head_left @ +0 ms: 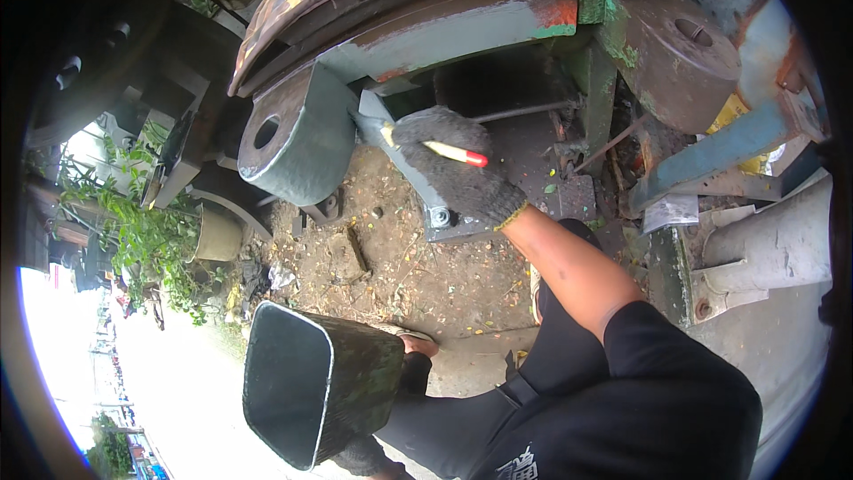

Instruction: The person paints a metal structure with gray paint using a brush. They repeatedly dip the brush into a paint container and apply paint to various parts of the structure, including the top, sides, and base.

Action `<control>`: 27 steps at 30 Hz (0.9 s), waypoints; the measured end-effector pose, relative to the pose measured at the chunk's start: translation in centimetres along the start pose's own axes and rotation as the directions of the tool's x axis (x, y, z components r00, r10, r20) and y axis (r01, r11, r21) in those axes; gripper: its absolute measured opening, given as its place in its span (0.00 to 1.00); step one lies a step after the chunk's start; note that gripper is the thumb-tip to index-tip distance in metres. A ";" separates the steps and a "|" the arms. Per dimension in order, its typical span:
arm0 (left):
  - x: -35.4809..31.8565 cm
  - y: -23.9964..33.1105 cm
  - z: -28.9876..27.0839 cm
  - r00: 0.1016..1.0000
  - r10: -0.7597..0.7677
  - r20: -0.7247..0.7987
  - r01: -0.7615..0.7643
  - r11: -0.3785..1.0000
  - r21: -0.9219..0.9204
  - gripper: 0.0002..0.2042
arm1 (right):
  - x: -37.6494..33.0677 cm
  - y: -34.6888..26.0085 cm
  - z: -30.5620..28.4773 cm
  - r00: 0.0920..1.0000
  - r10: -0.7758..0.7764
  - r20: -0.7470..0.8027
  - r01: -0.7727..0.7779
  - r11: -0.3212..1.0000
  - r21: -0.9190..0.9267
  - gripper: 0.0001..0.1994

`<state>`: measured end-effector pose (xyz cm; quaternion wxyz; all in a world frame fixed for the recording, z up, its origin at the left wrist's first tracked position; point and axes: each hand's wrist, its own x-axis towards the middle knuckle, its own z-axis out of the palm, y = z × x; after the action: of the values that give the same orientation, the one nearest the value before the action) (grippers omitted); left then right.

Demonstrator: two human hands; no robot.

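My right hand (462,164), in a dark knitted glove, is closed around a paintbrush (458,153) with a pale, red-tipped handle. The brush's head rests against a grey-coated metal piece (418,180) with a bolt at its lower end. Beside it, to the left, is a rounded grey metal part (306,147) with a round hole. At the lower left, my gloved left hand (362,455) holds a dark, square-mouthed container (360,373), its open top tipped toward the left. The container hides most of that hand's fingers.
A long metal frame (444,44) with grey, red and green patches spans the top. At right stand a brown rounded part (675,62), a blue bar (711,156) and a pale pipe (773,244). A potted plant (218,231) is left; a brick-like block (346,253) lies on the dirt.
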<state>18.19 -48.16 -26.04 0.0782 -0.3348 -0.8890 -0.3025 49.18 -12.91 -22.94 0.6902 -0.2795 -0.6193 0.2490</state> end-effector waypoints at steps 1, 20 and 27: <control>0.3 -0.2 0.1 0.998 -0.060 -0.004 0.060 0.998 0.012 0.30 | -0.1 -0.5 -0.5 0.995 0.094 -0.029 -0.091 0.993 0.080 0.08; -0.3 2.3 -1.4 0.990 0.062 -0.126 -0.052 0.995 0.084 0.26 | -3.2 0.4 2.6 0.634 0.761 -0.137 0.000 0.177 0.984 0.05; 0.5 2.4 -2.0 0.994 0.014 -0.105 -0.003 0.995 0.103 0.26 | -2.7 -0.3 4.1 0.554 0.764 -0.332 -0.198 0.508 0.838 0.10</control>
<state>19.19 -47.60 -23.11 0.1435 -0.3176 -0.8966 -0.2734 44.79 -14.68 -24.36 0.8022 -0.2290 -0.0573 0.5484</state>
